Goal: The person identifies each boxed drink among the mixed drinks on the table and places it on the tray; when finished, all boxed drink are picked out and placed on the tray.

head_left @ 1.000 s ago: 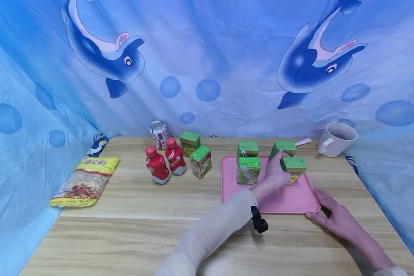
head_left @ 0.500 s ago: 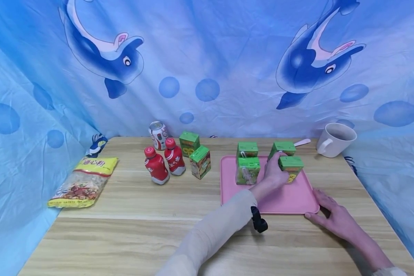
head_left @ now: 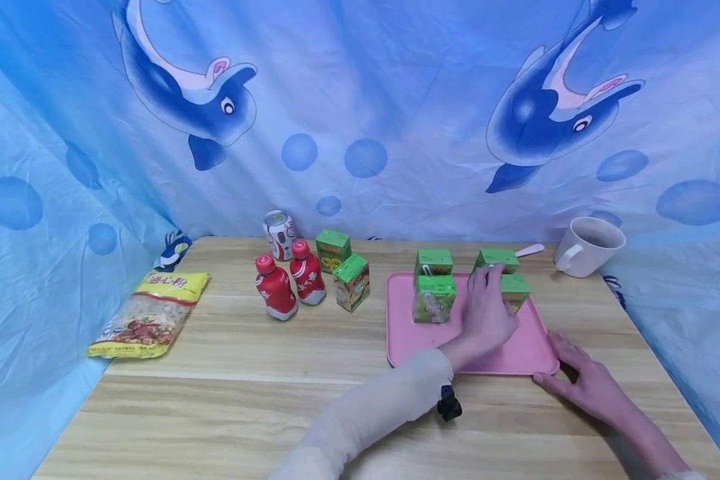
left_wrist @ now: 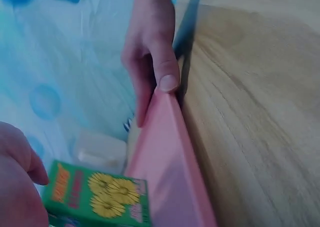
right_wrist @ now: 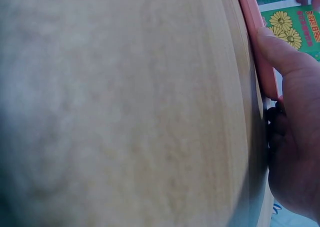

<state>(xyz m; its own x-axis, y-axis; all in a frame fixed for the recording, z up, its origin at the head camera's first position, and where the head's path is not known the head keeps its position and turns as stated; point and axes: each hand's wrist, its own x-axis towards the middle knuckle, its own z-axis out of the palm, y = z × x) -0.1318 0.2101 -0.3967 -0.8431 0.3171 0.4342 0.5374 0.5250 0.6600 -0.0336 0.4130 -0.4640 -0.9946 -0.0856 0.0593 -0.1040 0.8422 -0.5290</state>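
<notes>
A pink tray [head_left: 420, 341] bears several green drink cartons, among them one at the front left [head_left: 435, 300] and one at the front right [head_left: 514, 293]. My left hand [head_left: 486, 313] is over the tray, partly covering the front-right carton, its fingertips overlapping the back-right carton [head_left: 498, 257]. In the left wrist view, part of that hand [left_wrist: 20, 182] appears beside a carton [left_wrist: 107, 194] printed with yellow flowers. My right hand [head_left: 588, 380] holds the tray's near right corner, thumb on the rim [right_wrist: 252, 17] and fingers along the side.
At the left are two red bottles [head_left: 276, 290], a can [head_left: 279, 235], two more cartons [head_left: 353, 283] and a yellow-topped food bag [head_left: 150, 313]. A white mug [head_left: 589, 247] and a pink handle [head_left: 529, 251] lie beyond the tray. A dolphin-print curtain [head_left: 366, 100] encloses the table.
The front-right carton shifted slightly left in my left hand's grip; that hand has since come off it and turned in front of it. The right hand stays at the tray corner.
</notes>
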